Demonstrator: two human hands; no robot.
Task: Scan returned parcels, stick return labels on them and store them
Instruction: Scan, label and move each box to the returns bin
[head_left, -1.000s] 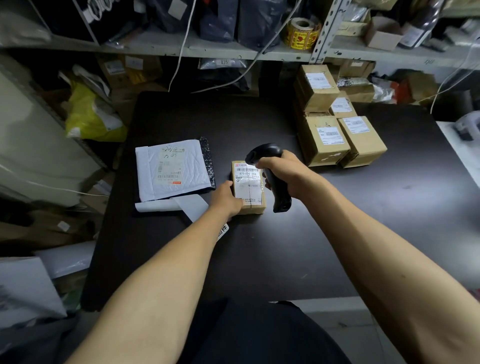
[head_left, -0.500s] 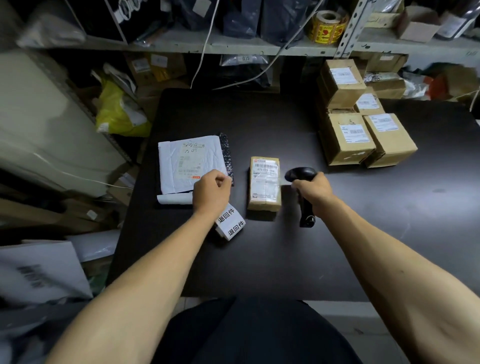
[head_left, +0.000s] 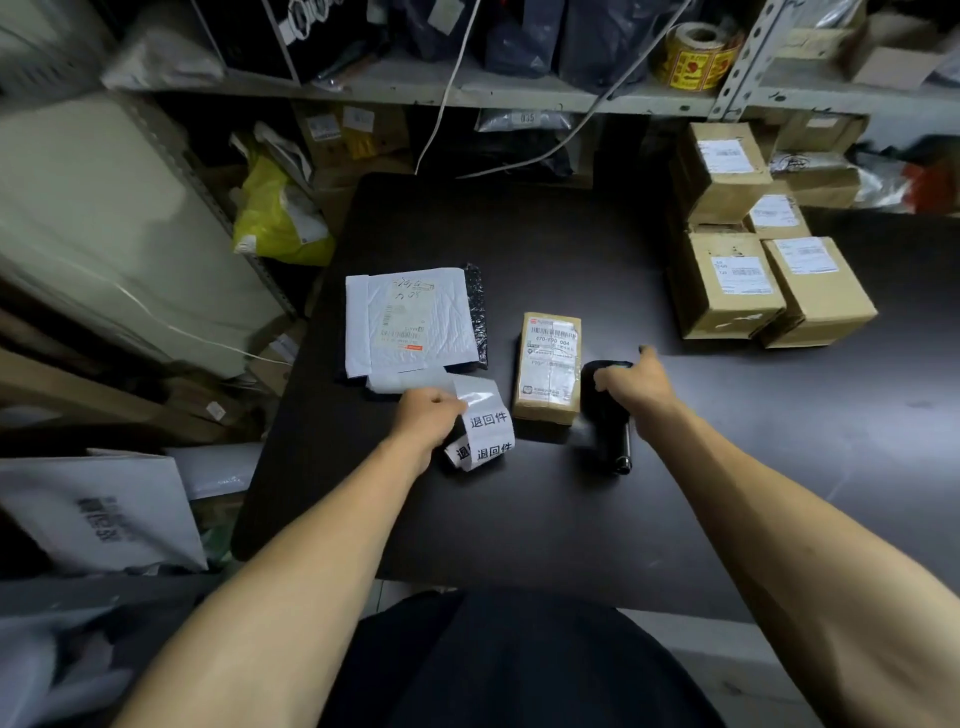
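1. Head view, only view. Small brown parcel (head_left: 548, 366) lies flat mid-table on the dark table (head_left: 571, 519), shipping label up, between the two hands, touched by neither.
2. Left hand (head_left: 423, 421) pinches the strip of return labels (head_left: 483, 421), fingers curled round its upper edge. The strip curls down toward the table, printed characters facing up, just left of the parcel.
3. Right hand (head_left: 631, 384) rests on top of the black barcode scanner (head_left: 608, 415), which lies on the table just right of the parcel. Fingers look loose, index finger pointing out. Looks like the scanner is being set down or let go, but I cannot tell whether any grip remains.
4. Judged step: sticking a return label on this parcel.
5. To do it well: free the right hand fully from the scanner, leaving it flat and clear of the parcel.
6. Peel one label off the backing, keeping the strip from folding onto itself.
7. Steady the parcel with one hand and press the label flat on a bare cardboard patch; covering the barcode is probably unwise.
8. Risk: the curled strip sticking to the table or to itself.
9. White padded mailer (head_left: 410, 319) lies on the left, near the strip. Stack of brown boxes (head_left: 737, 270) far right, well apart.
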